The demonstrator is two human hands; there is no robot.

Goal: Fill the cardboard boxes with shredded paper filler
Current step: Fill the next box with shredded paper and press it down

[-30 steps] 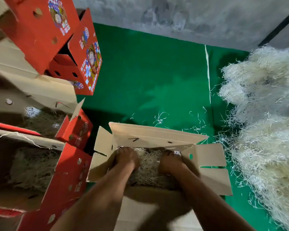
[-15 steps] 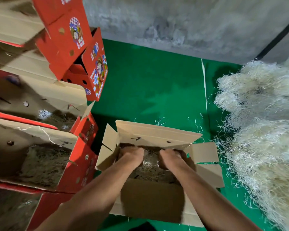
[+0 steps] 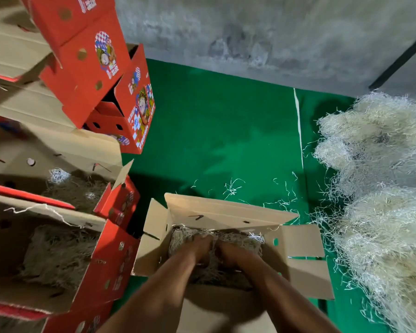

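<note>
**Both hands down in the open box**

The left hand (image 3: pixel 199 248) and right hand (image 3: pixel 231 253) are side by side, nearly touching, inside the open box (image 3: pixel 226 212) on the green floor (image 3: pixel 214 131). Both are sunk into the filler (image 3: pixel 240 241) that lies in the box. The fingers of each hand are buried in the strands, so I cannot tell whether they are spread, closed, or clamped on a tuft.

Filler shows just beyond the fingertips, against the far wall of the box, and to the right of the right hand's fingers. The box flaps stand open on all sides of the hands: one upright beyond the fingers, one to their left, two lying out flat to their right.

Well to the right of the fingers is a big heap (image 3: pixel 382 188) of pale filler, with loose strands (image 3: pixel 233 188) scattered on the floor beyond the box. To the left of the fingers stand red boxes (image 3: pixel 111 255), stacked and tilted, two of them open with filler inside. A grey wall (image 3: pixel 250 32) runs beyond the floor.
</note>
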